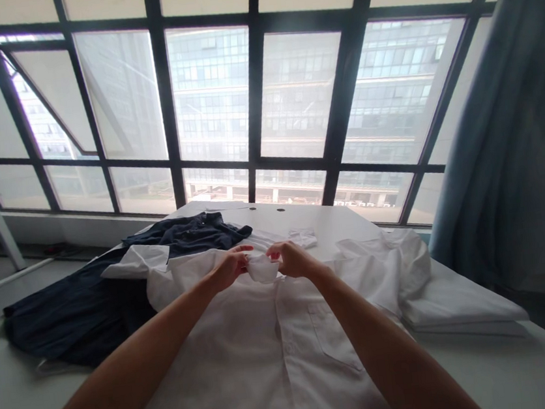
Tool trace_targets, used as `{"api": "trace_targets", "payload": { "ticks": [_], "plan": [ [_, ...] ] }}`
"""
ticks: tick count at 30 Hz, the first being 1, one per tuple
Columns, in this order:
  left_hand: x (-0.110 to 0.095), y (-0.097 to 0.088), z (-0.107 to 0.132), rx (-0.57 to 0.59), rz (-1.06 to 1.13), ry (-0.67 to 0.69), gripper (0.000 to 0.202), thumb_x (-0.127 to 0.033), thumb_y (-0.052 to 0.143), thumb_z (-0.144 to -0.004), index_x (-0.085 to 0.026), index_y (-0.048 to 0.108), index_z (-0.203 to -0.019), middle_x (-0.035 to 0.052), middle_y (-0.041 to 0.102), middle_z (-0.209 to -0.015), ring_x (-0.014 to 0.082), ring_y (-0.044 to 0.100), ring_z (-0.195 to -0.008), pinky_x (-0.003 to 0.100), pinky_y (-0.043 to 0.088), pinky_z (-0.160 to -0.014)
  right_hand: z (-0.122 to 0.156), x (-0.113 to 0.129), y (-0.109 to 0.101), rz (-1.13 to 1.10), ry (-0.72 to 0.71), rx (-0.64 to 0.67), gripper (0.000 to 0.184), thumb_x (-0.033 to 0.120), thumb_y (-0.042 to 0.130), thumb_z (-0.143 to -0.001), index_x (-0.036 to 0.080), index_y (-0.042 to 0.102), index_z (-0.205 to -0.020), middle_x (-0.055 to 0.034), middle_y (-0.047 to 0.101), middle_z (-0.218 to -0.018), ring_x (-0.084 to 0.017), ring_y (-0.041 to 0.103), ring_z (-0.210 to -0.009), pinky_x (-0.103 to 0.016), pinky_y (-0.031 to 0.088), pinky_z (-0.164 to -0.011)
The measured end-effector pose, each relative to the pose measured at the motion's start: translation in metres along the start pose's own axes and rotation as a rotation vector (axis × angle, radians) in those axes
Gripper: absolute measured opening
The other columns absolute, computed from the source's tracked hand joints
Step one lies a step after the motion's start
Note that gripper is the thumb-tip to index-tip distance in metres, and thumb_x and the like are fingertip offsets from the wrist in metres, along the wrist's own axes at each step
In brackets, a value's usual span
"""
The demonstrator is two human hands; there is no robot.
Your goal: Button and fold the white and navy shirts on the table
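A white button-up shirt lies front side up, its collar end away from me and a chest pocket on its right half. At the collar, my left hand pinches the left side of the fabric between thumb and fingers. My right hand grips the other side of the same collar, which is lifted a little between the two hands. The fingertips are partly hidden by the cloth. One white sleeve spreads to the left over a dark navy garment.
The dark navy garment covers the left of the white table. Folded white cloth sits at the right. Behind the table stand large framed windows, with a blue-grey curtain on the right.
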State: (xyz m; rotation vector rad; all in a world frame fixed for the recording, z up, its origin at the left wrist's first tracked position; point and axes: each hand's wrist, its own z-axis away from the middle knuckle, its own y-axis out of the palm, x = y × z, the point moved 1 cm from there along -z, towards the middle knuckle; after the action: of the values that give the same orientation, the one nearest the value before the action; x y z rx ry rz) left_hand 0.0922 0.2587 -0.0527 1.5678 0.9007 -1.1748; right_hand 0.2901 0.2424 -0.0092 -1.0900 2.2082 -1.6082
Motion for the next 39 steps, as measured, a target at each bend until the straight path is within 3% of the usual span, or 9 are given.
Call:
{"api": "trace_targets", "payload": {
  "ticks": [6,11,15,18,22,25,28,34,39],
  "plan": [
    [-0.005,-0.007,0.001,-0.079,-0.46,0.066,0.038,-0.034,0.083,-0.062,-0.011,0.064,-0.086,-0.0018,0.059,-0.061,0.0109,0.054,-0.053,0.024,0.045,-0.053,0.002,-0.001,-0.002,0.204,0.078,0.01,0.014,0.017,0.059,-0.088,0.018,0.072,-0.094,-0.0082,0.073,-0.093,-0.022,0.066,-0.085,-0.026,0.042,-0.07],
    [-0.005,-0.014,-0.003,0.095,-0.485,0.039,0.037,-0.035,0.08,-0.065,-0.011,0.066,-0.09,0.0032,0.066,-0.073,0.0143,0.062,-0.065,0.029,0.052,-0.063,0.004,-0.005,0.0,0.255,0.125,0.051,0.023,0.014,0.052,-0.088,0.018,0.071,-0.1,-0.0104,0.073,-0.092,-0.024,0.067,-0.087,-0.026,0.04,-0.068],
    [-0.014,-0.01,-0.002,0.208,-0.749,0.422,0.02,-0.018,0.062,-0.077,-0.013,0.071,-0.094,0.0101,0.07,-0.1,0.0202,0.064,-0.091,0.033,0.054,-0.077,0.003,-0.013,0.005,0.209,0.156,0.048,0.024,0.014,0.052,-0.089,0.019,0.071,-0.103,-0.0094,0.074,-0.093,-0.023,0.067,-0.087,-0.026,0.039,-0.068],
    [-0.024,0.0,0.008,0.324,-1.068,0.754,0.031,-0.004,0.05,-0.077,-0.017,0.073,-0.094,0.0086,0.069,-0.107,0.021,0.06,-0.105,0.037,0.047,-0.094,0.002,-0.022,0.009,0.151,0.175,0.031,0.022,0.02,0.052,-0.092,0.019,0.071,-0.103,-0.009,0.074,-0.092,-0.022,0.066,-0.086,-0.025,0.04,-0.068],
    [-0.034,0.013,0.021,0.407,-1.437,0.88,0.033,-0.009,0.068,-0.075,-0.019,0.07,-0.106,0.0069,0.067,-0.106,0.0229,0.059,-0.103,0.039,0.041,-0.099,0.002,-0.032,0.016,0.104,0.232,-0.01,0.023,0.022,0.052,-0.094,0.018,0.072,-0.105,-0.0089,0.074,-0.091,-0.022,0.066,-0.085,-0.025,0.041,-0.07],
    [-0.034,0.018,0.025,0.438,-1.614,0.923,0.023,-0.015,0.075,-0.076,-0.018,0.067,-0.098,0.0056,0.066,-0.1,0.0218,0.058,-0.098,0.035,0.042,-0.091,0.002,-0.037,0.02,0.072,0.252,-0.032,0.022,0.021,0.053,-0.093,0.017,0.073,-0.103,-0.0088,0.074,-0.092,-0.021,0.066,-0.086,-0.025,0.042,-0.073],
    [-0.028,0.019,0.025,0.432,-1.712,1.007,0.008,-0.011,0.067,-0.082,-0.017,0.062,-0.085,0.0045,0.064,-0.09,0.0192,0.056,-0.091,0.032,0.041,-0.084,0.003,-0.041,0.022,0.067,0.259,-0.027,0.02,0.02,0.054,-0.092,0.016,0.073,-0.098,-0.0089,0.074,-0.09,-0.02,0.066,-0.084,-0.024,0.041,-0.071],
    [-0.007,0.018,0.02,0.405,-1.802,1.149,0.021,0.001,0.048,-0.08,-0.017,0.058,-0.077,0.0049,0.059,-0.08,0.0184,0.051,-0.081,0.032,0.04,-0.074,0.003,-0.037,0.021,0.135,0.272,0.005,0.024,0.029,0.052,-0.096,0.016,0.071,-0.089,-0.0089,0.073,-0.085,-0.019,0.065,-0.078,-0.024,0.037,-0.064],
    [-0.001,0.02,0.026,0.403,-1.76,1.145,0.015,-0.008,0.054,-0.084,-0.018,0.064,-0.09,0.0066,0.062,-0.094,0.0201,0.051,-0.087,0.034,0.041,-0.078,0.003,-0.033,0.02,0.207,0.345,-0.019,0.027,0.031,0.047,-0.097,0.017,0.071,-0.094,-0.0109,0.073,-0.092,-0.021,0.065,-0.083,-0.026,0.036,-0.065]
  ]
}}
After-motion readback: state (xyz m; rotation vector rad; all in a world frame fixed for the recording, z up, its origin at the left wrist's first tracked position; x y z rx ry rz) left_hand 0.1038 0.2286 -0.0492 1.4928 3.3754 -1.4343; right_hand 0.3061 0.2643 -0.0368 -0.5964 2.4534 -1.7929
